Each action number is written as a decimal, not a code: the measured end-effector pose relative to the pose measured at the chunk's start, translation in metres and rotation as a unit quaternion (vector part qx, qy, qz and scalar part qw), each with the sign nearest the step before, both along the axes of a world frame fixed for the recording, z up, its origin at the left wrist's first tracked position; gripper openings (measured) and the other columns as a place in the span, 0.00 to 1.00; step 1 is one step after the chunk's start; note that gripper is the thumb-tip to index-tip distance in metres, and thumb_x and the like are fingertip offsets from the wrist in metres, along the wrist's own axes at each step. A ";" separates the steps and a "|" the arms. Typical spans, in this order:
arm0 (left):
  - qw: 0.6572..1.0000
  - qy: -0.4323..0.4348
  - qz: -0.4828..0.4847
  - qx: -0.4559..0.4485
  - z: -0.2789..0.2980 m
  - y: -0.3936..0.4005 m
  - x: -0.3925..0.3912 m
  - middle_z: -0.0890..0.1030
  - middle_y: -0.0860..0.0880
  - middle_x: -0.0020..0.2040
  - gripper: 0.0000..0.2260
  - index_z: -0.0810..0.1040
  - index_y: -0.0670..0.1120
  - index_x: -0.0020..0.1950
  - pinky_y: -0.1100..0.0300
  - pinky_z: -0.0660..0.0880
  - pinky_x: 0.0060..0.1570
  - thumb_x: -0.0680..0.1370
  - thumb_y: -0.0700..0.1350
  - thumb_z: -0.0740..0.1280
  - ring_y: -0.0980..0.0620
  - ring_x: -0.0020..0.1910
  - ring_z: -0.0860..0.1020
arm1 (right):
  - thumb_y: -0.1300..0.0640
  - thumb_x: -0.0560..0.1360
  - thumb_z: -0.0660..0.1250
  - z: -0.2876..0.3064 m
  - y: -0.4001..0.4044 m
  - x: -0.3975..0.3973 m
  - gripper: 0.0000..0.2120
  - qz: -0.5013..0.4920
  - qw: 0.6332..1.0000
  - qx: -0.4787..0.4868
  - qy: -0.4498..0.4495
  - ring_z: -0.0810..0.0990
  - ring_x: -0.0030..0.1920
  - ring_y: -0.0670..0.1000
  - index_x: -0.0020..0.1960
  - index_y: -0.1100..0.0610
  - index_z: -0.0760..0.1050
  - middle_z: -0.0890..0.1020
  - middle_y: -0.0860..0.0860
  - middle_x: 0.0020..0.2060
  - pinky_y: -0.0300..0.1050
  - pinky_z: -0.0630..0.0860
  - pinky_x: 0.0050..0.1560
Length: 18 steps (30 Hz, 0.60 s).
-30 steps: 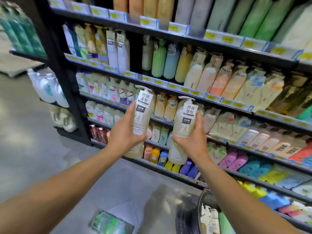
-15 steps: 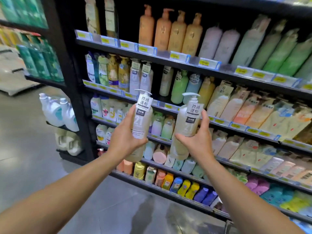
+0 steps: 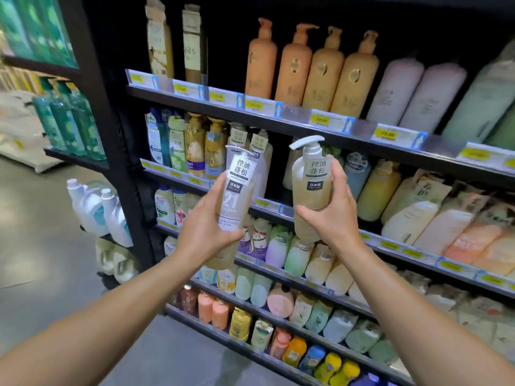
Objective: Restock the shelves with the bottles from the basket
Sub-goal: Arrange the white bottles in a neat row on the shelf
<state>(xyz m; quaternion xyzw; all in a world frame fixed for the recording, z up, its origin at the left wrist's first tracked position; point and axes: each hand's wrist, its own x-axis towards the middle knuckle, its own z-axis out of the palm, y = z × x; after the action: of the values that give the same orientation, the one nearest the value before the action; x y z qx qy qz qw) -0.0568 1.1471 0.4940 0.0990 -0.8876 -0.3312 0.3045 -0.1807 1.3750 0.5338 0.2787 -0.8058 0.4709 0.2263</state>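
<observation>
The black shelves [image 3: 278, 129] stand behind both hands, packed with bottles. The left hand [image 3: 206, 227] grips a beige pump bottle [image 3: 235, 201] upright, its white label reading "21" above the thumb. The right hand [image 3: 331, 213] grips a second pump bottle [image 3: 310, 185], tilted slightly, its spout above the fingers. A gold Pantene bottle [image 3: 214, 151] sits up-left of the left grip. Both bottles have risen toward the second shelf since half a second ago.

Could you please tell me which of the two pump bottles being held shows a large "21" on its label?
The bottle in the left hand, the left pump bottle: a big white "21" sits mid-label. The right hand's bottle shows none.
</observation>
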 end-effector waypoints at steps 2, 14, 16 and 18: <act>1.000 0.002 0.006 -0.003 0.002 -0.009 -0.022 0.70 0.53 0.74 0.57 0.44 0.71 0.76 0.50 0.74 0.59 0.62 0.54 0.81 0.46 0.68 0.73 | 0.56 0.63 0.79 0.000 -0.006 -0.025 0.51 0.015 0.999 0.032 0.030 0.64 0.58 0.23 0.72 0.27 0.53 0.68 0.36 0.64 0.17 0.59 0.53; 0.999 0.025 0.040 -0.013 -0.004 -0.039 -0.091 0.66 0.62 0.75 0.56 0.45 0.71 0.77 0.53 0.75 0.60 0.61 0.54 0.80 0.53 0.70 0.70 | 0.62 0.62 0.82 -0.032 -0.037 -0.124 0.51 0.069 0.968 0.150 0.189 0.73 0.63 0.60 0.75 0.45 0.57 0.73 0.54 0.69 0.38 0.62 0.63; 0.998 0.014 0.043 -0.044 -0.005 -0.042 -0.095 0.66 0.60 0.76 0.57 0.44 0.70 0.77 0.52 0.74 0.61 0.62 0.54 0.81 0.52 0.71 0.69 | 0.62 0.62 0.82 -0.042 -0.042 -0.131 0.50 0.067 0.974 0.133 0.171 0.72 0.65 0.59 0.75 0.49 0.57 0.72 0.56 0.69 0.44 0.67 0.64; 0.996 -0.004 0.038 -0.078 -0.005 -0.045 -0.098 0.66 0.59 0.76 0.57 0.43 0.71 0.77 0.49 0.75 0.61 0.63 0.54 0.81 0.51 0.71 0.70 | 0.64 0.62 0.82 -0.048 -0.047 -0.135 0.50 0.066 0.980 0.118 0.147 0.73 0.66 0.59 0.75 0.50 0.57 0.71 0.56 0.69 0.51 0.73 0.62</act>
<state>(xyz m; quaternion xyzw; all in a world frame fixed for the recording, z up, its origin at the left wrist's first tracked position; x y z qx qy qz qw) -0.1551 1.1016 0.4895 0.1097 -0.9075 -0.2490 0.3200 -0.3156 1.3281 0.4853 0.4222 -0.7933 0.3406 0.2766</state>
